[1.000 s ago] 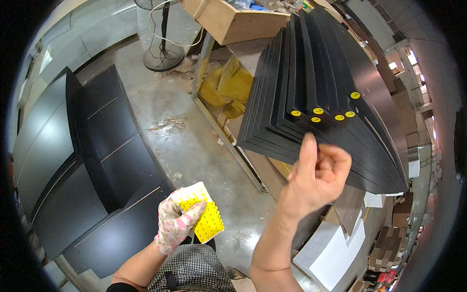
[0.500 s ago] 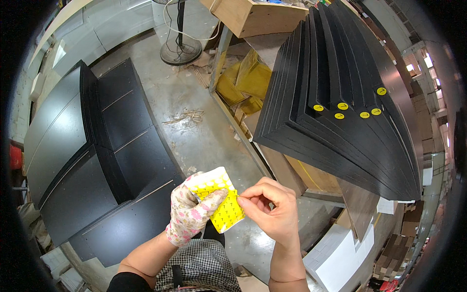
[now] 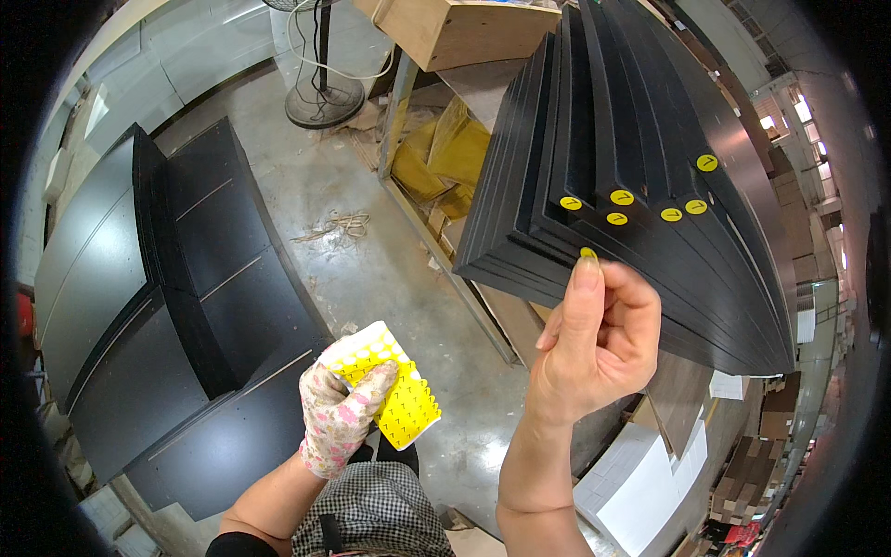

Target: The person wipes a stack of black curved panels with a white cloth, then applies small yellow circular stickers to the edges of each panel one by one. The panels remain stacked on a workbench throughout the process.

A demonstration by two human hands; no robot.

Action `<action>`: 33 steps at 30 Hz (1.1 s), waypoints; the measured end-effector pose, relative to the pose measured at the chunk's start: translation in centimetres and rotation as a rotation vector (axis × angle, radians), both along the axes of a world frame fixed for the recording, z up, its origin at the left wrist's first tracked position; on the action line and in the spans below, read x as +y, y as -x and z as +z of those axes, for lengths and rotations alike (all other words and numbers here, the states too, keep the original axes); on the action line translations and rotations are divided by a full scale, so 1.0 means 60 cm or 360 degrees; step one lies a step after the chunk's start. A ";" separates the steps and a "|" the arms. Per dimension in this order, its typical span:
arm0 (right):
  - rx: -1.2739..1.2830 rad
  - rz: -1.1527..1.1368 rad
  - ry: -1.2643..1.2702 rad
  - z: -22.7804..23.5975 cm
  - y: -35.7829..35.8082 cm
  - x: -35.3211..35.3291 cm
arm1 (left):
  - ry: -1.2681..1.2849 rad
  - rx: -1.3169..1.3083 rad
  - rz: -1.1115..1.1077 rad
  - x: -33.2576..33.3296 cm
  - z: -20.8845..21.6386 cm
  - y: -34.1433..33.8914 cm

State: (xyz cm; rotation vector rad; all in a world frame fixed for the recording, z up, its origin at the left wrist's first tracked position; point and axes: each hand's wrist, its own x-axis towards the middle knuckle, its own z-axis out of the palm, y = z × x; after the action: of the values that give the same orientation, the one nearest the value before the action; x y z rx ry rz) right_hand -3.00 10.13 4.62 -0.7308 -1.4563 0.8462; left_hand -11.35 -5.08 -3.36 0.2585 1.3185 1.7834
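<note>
My left hand (image 3: 342, 415), in a floral glove, grips a sheet of round yellow stickers (image 3: 406, 408) between thumb and fingers. Part of the sheet shows white spots where stickers are gone. My bare right hand (image 3: 599, 348) pinches one yellow sticker (image 3: 587, 253) at its fingertips, in front of the stack of black panels (image 3: 557, 246). Whether the sticker touches a panel edge I cannot tell. Several round yellow stickers (image 3: 622, 198) sit on the panel edges and corners just above this hand.
More black panels (image 3: 251, 306) lie stacked on the left. A fan stand (image 3: 325, 100) is on the floor at the back, near a wooden box (image 3: 455, 32). Under the panel stack are yellow wrapped pieces (image 3: 450, 153); white sheets (image 3: 631, 483) lie at lower right.
My right hand has left the sticker sheet and moved up and right to the black panels with one sticker. My left hand still holds the sheet, slightly further left in view.
</note>
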 end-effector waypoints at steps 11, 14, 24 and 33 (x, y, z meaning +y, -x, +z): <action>-0.0118 -0.0178 -0.0218 0.004 0.022 0.023 | 0.0023 -0.0027 -0.0036 0.003 -0.001 -0.012; -0.0224 -0.0227 -0.0084 0.015 0.016 0.017 | 0.0006 -0.0027 -0.0044 0.004 -0.004 -0.015; -0.0694 0.0377 0.0065 0.005 -0.036 -0.019 | -0.0041 -0.0049 -0.0071 0.005 0.017 -0.013; -0.0900 0.0990 0.0550 -0.042 -0.061 -0.048 | -0.0105 0.0235 -0.0079 0.010 0.018 -0.013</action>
State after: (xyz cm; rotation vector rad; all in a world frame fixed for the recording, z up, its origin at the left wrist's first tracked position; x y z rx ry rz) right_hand 0.64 7.27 2.11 -0.8232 -2.1284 1.4736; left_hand -10.57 -4.45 -2.28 0.4633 1.3455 1.7959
